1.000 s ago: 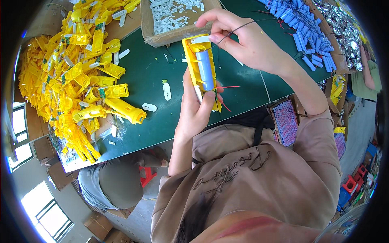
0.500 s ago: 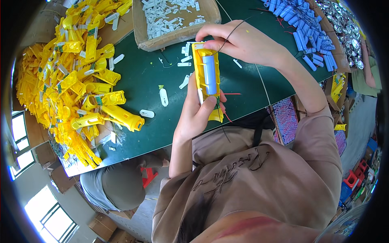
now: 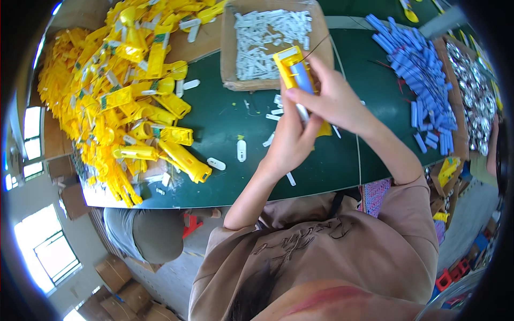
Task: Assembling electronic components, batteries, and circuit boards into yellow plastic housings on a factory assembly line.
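Both my hands hold a yellow plastic flashlight housing (image 3: 282,65), tilted and open side up, over the table. A blue cylindrical battery (image 3: 303,78) lies inside it, and a thin dark wire sticks out near its upper end. My left hand (image 3: 293,125) is closed round the lower part from the left. From the right, my right hand (image 3: 336,99) wraps the housing's side, its thumb lying across the front. My fingers hide much of the lower half. Small white plastic pieces (image 3: 241,151) are scattered on the green table (image 3: 214,187) nearby.
A cardboard box (image 3: 227,64) of white pieces stands just beyond my hands. Yellow housings (image 3: 123,99) are heaped at the left. Blue batteries (image 3: 415,69) with wires are piled at the right, beside shiny silver parts (image 3: 474,101). Another person's leg (image 3: 155,235) shows below the table's left part.
My right hand has left the housing's top end and wire and now grips its right side. The housing is tilted more and partly covered by fingers. The whole view has shifted.
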`<state>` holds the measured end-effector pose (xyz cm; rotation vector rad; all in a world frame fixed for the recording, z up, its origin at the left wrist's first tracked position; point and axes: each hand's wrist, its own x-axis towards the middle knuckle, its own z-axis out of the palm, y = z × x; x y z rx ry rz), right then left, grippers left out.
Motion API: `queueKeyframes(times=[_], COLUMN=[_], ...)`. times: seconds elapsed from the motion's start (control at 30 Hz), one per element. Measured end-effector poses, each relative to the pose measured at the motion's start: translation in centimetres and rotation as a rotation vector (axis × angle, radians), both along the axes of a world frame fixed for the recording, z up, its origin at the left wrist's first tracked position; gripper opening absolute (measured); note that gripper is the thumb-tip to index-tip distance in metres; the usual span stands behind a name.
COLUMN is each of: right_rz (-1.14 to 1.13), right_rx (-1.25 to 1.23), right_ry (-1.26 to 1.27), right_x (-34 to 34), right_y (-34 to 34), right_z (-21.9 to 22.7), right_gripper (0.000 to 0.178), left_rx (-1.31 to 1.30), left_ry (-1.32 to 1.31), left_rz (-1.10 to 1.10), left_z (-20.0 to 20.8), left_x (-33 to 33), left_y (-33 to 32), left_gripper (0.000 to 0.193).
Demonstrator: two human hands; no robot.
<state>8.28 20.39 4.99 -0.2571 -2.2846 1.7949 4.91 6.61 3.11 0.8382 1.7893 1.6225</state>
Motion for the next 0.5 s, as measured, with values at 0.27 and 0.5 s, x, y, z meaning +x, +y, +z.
queueKeyframes(times=[0.27, 0.5], right_rz=[-0.163, -0.373], right_rx=[0.481, 0.745], right_ry=[-0.173, -0.490], right_x=[-5.6, -12.1], right_y=[18.2, 48.5], right_z=[2.2, -9.9], right_gripper=[0.059, 0.059], left_rx=[-0.514, -1.168], left_ry=[0.701, 1.395], left_rz=[0.224, 0.587], left_z=[4.9, -0.1], left_x=[-12.8, -27.2], left_y=[-5.7, -7.5], left_gripper=[0.037, 0.054])
